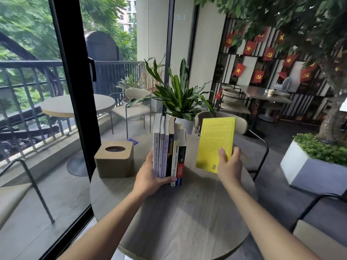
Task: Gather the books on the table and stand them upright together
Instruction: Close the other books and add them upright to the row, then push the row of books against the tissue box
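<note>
Books (169, 151) stand upright against left hand (148, 177); right hand (228, 164) lifts yellow book (216, 143).

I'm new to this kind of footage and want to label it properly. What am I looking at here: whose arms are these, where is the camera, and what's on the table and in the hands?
There is no machine here. The one picture comes from a wide-angle camera worn on a person's head, looking forward and down, so the two bare arms are that person's own. They stand at a round grey table. On it, a row of books stands upright, spines facing the camera. The left hand steadies that row at its left side and base. The right hand has a grip on a yellow book, held in the air to the right of the row, apart from it. Also on the table: a tan tissue box on the left and a potted plant behind the books.
</note>
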Motion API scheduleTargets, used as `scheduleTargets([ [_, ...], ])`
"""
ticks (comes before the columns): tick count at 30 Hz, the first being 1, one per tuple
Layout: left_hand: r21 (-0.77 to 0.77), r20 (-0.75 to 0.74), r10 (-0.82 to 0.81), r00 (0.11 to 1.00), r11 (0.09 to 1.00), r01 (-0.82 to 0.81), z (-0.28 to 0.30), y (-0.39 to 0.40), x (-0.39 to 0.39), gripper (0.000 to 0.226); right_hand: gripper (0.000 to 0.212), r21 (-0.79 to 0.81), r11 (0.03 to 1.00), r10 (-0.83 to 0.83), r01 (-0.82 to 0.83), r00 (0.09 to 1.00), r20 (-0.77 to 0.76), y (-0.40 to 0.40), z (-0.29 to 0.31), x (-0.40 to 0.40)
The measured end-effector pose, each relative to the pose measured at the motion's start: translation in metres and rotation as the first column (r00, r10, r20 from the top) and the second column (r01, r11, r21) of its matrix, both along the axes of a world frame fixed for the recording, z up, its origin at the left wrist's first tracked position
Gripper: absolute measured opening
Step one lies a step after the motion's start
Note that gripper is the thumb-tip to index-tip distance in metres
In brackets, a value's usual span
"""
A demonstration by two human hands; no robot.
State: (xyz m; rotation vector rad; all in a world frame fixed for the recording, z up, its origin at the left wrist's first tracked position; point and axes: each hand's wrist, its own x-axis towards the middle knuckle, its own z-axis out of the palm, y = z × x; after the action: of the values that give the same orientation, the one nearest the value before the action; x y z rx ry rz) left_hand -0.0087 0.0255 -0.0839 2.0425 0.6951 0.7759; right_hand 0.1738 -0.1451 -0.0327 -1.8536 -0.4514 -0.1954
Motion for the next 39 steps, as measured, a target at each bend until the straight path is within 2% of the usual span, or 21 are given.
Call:
scheduleTargets([
  [1, 0.000, -0.002, -0.001, 1.000, 1.000, 0.001, 0.000, 0.000, 0.000, 0.123, 0.027, 0.040, 0.999, 0.027, -0.029, 0.999, 0.033, 0.006, 0.000, -0.014],
  [6, 0.003, -0.017, -0.009, 1.000, 1.000, 0.009, 0.002, 0.001, -0.001, 0.123, 0.018, 0.015, 0.986, 0.161, -0.163, 0.983, 0.086, 0.030, -0.018, -0.047],
  [9, -0.006, -0.015, -0.012, 1.000, 1.000, 0.012, 0.001, 0.002, -0.001, 0.123, 0.023, -0.005, 0.987, 0.161, -0.161, 0.986, 0.031, 0.038, -0.028, -0.051],
  [11, -0.013, -0.015, -0.011, 1.000, 1.000, 0.011, 0.000, 0.003, 0.000, 0.123, 0.034, -0.088, 0.965, 0.239, -0.245, 0.968, -0.071, 0.043, -0.033, -0.049],
  [13, -0.022, -0.022, -0.008, 1.000, 1.000, 0.008, -0.001, 0.003, 0.001, 0.124, 0.043, -0.166, 0.900, 0.375, -0.403, 0.910, -0.176, 0.045, -0.035, -0.045],
  [16, -0.038, -0.025, -0.008, 1.000, 0.999, 0.007, -0.002, 0.006, 0.002, 0.123, 0.053, -0.175, 0.781, 0.546, -0.600, 0.791, -0.274, 0.045, -0.029, -0.042],
  [18, -0.030, -0.024, -0.021, 0.999, 0.999, 0.021, -0.001, 0.006, 0.002, 0.121, 0.060, -0.195, 0.729, 0.590, -0.656, 0.747, -0.306, 0.047, -0.024, -0.040],
  [20, -0.001, -0.054, -0.030, 0.998, 1.000, 0.030, 0.002, 0.006, 0.003, 0.115, 0.074, -0.303, 0.654, 0.625, -0.693, 0.721, -0.299, 0.048, -0.022, -0.041],
  [22, 0.124, -0.133, -0.001, 0.991, 0.992, 0.017, 0.009, 0.008, 0.003, 0.101, 0.090, -0.395, 0.605, 0.663, -0.692, 0.712, -0.231, 0.050, -0.023, -0.044],
  [23, 0.272, -0.195, 0.054, 0.979, 0.962, 0.001, 0.015, 0.010, 0.002, 0.093, 0.097, -0.379, 0.620, 0.674, -0.687, 0.714, -0.192, 0.051, -0.025, -0.046],
  [25, 0.592, -0.278, 0.204, 0.939, 0.806, 0.000, 0.026, 0.016, -0.003, 0.094, 0.110, -0.283, 0.681, 0.670, -0.675, 0.731, -0.132, 0.055, -0.030, -0.050],
  [26, 0.673, -0.295, 0.261, 0.919, 0.740, 0.006, 0.033, 0.019, -0.007, 0.101, 0.116, -0.238, 0.711, 0.658, -0.662, 0.745, -0.110, 0.057, -0.032, -0.052],
  [27, 0.700, -0.316, 0.300, 0.900, 0.714, 0.008, 0.041, 0.021, -0.011, 0.107, 0.119, -0.198, 0.734, 0.645, -0.650, 0.758, -0.097, 0.058, -0.033, -0.053],
  [30, 0.591, -0.434, 0.289, 0.853, 0.806, 0.027, 0.061, 0.035, -0.022, 0.119, 0.122, -0.119, 0.775, 0.618, -0.621, 0.783, -0.065, 0.062, -0.037, -0.055],
  [33, 0.422, -0.523, 0.167, 0.836, 0.903, 0.084, 0.069, 0.052, -0.030, 0.121, 0.121, -0.100, 0.801, 0.588, -0.590, 0.807, -0.054, 0.064, -0.042, -0.056],
  [36, 0.368, -0.559, 0.120, 0.820, 0.923, 0.115, 0.068, 0.057, -0.029, 0.127, 0.119, -0.103, 0.807, 0.581, -0.581, 0.813, -0.038, 0.063, -0.042, -0.057],
  [39, 0.378, -0.525, 0.133, 0.841, 0.922, 0.090, 0.064, 0.052, -0.022, 0.136, 0.119, -0.123, 0.809, 0.577, -0.575, 0.816, -0.025, 0.063, -0.043, -0.057],
])
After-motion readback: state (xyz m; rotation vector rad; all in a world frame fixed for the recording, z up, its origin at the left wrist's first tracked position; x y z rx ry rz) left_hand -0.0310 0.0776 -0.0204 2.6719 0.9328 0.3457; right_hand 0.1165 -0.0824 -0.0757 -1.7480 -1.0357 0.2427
